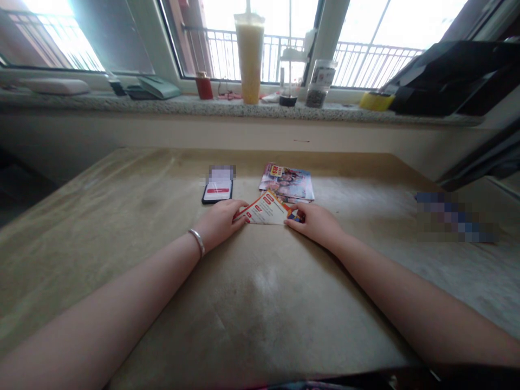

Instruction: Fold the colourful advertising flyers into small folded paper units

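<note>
A folded printed paper leaflet (266,211), white with red labels and an orange border, lies low over the table between my hands. Its shape is roughly a triangle with the straight edge toward me. My left hand (219,221), with a silver bangle at the wrist, pinches the left corner. At the right corner, my right hand (314,222) grips the paper between thumb and fingers. Just beyond the leaflet is a small stack of colourful printed flyers (290,181). A phone (218,187) with a lit screen rests beyond my left hand.
A pale brown table (227,303) spreads under my arms. Toward its right side lies a blurred dark blue item (455,216). On the stone windowsill (162,107) stand a tall cup of yellow drink (249,59), a red container (203,86), a yellow tape roll (377,101) and a black bag (450,78).
</note>
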Motion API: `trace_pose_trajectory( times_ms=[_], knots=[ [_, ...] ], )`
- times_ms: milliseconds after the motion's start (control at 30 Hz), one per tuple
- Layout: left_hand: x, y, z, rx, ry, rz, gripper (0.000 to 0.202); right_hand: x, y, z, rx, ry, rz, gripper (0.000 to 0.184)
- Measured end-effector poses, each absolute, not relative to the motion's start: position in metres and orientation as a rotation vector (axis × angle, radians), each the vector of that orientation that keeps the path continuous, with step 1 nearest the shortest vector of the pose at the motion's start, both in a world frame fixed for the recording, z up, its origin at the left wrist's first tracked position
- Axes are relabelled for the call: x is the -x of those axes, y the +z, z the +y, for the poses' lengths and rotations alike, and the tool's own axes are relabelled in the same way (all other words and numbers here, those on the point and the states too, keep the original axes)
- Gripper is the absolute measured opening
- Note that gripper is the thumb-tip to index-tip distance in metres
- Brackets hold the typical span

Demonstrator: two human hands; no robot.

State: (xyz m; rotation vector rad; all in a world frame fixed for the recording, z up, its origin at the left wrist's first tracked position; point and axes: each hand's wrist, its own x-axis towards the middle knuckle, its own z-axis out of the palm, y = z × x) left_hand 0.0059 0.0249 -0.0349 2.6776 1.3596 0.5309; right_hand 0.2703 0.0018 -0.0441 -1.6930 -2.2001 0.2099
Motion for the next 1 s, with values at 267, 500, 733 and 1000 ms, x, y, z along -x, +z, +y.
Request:
trace_pose_trajectory(
  times_ms=[267,500,733,1000],
  knots=[
    [-0.002,-0.033,0.025,-2.743,0.464,1.332,0.028,-0.278,-0.040,0.002,1.675,0.379,-2.169,0.033],
    [0.002,-0.035,0.023,-2.787,0.502,1.297,0.032,-0.287,-0.044,0.004,1.578,0.470,-2.176,0.027],
    [0.001,-0.030,0.019,-2.707,0.486,1.322,0.027,-0.290,-0.044,0.004,1.490,0.596,-2.118,0.029],
    [0.004,-0.033,0.023,-2.758,0.525,1.191,0.016,-0.290,-0.049,0.004,1.404,0.680,-2.005,0.012]
  ],
)
